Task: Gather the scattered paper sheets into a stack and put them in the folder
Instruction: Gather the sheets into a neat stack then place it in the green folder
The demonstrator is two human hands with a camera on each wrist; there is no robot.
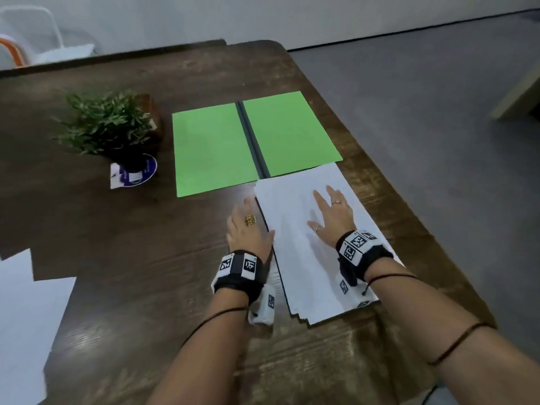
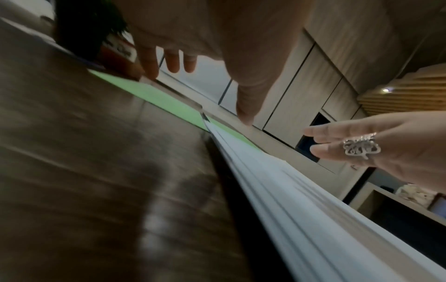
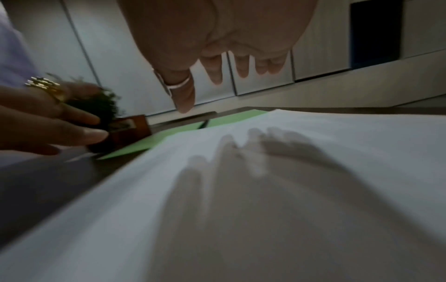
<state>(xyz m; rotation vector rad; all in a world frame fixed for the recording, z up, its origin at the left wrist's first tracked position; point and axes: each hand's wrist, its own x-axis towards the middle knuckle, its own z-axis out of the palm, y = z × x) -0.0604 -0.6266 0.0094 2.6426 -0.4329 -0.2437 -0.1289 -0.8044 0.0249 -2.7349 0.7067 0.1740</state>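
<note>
Right hand (image 1: 330, 217) flat, fingers spread, just above paper stack (image 1: 295, 252); left hand (image 1: 248, 226) open at its left edge, squaring sheets, then lifting onto open green folder (image 1: 210, 147) just beyond; stray sheets (image 1: 26, 317) left ungathered.

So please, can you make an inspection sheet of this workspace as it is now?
Surface: dark wooden table.
Job's things: green folder lies open; paper stack just below it, edges uneven; loose sheets at the left edge.
Clutter: potted plant on a round sticker; brown box behind it.
Grippers: left hand flat beside the stack's left edge; right hand open over the stack, contact unclear.
Cables: thin cords along both forearms.
Surroundings: grey floor, white chair.
</note>
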